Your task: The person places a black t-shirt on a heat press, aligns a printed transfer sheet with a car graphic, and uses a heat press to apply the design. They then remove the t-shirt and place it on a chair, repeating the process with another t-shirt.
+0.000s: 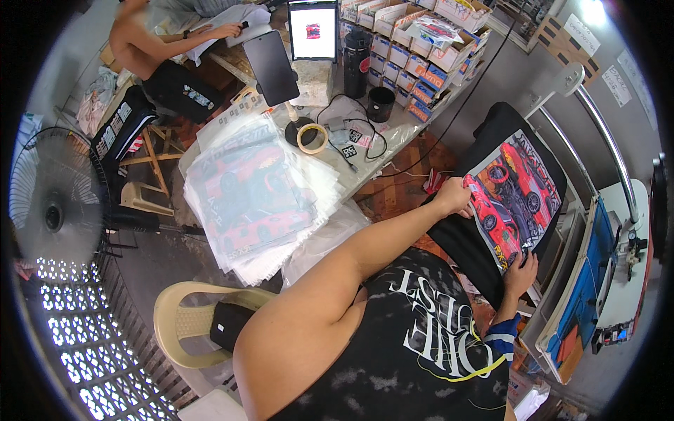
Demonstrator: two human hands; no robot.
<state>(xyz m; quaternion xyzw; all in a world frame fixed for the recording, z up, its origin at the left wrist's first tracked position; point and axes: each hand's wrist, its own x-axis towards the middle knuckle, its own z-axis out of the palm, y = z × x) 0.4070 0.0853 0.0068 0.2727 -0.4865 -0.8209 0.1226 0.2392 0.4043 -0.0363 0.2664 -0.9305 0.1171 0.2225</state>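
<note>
Black fabric (460,254) spreads beneath the printed sheet (519,186), red cars face-up. Left hand (455,198): fingers appear pinched on the sheet's left edge. Right hand (521,274): at its near edge; cannot tell whether gripping. Judgement: tension both edges evenly, keep fabric wrinkle-free, square the sheet before releasing.

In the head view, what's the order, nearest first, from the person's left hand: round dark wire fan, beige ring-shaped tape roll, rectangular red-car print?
From the left hand:
1. Red-car print: touching it, rightward.
2. Beige tape roll: farther, to the left.
3. Dark wire fan: far left.
</note>
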